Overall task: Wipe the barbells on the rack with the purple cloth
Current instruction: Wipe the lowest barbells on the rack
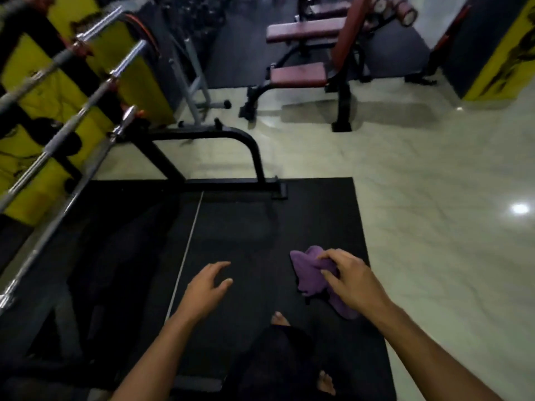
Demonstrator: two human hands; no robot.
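— What are we holding?
— Our right hand [351, 280] is pinching the purple cloth [311, 274], bunched, over the black mat [260, 227]. Our left hand [207, 286] is hanging empty, fingers spread.
— And the barbells [62, 134]?
— They are lying on the rack [208, 160] at far left, well apart from both hands.

The scene is dim and soft overall, with low contrast. A bright glare spot sits on the glossy pale tiled floor [520, 209], reflecting an overhead light. The black rubber floor mat [260, 227] swallows detail in shadow. The chrome steel barbells [86, 91] at left are motion-blurred, and wide-angle distortion bends the edges.
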